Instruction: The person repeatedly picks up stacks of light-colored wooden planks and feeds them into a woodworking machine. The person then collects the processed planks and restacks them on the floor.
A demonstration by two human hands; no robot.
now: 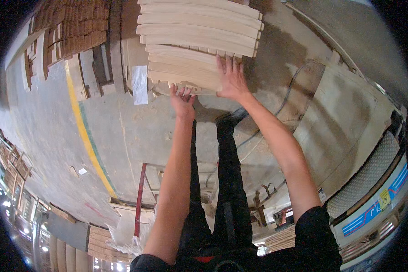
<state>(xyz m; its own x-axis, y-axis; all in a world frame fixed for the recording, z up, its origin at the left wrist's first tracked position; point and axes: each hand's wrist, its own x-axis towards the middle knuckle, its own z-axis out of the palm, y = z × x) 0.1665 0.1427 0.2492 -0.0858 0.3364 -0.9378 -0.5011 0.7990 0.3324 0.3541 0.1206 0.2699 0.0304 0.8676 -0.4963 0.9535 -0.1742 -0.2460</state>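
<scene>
Pale curved wooden slats lie stacked in rows at the top of the head view. A nearer group of slats sits slightly askew from the rows beyond, with a dark gap between them. My right hand rests on the right end of this nearer group, fingers spread and the thumb toward the near edge. At the near edge, left of centre, my left hand has its fingers apart and lightly bent, touching or very close to the lowest slat. What lies under the slats is mostly hidden.
Brown wooden pieces are piled at the upper left. A white paper sheet lies beside the slats. A yellow floor line runs along the left. A cable and a pale board are on the right; a red metal bar stands near my legs.
</scene>
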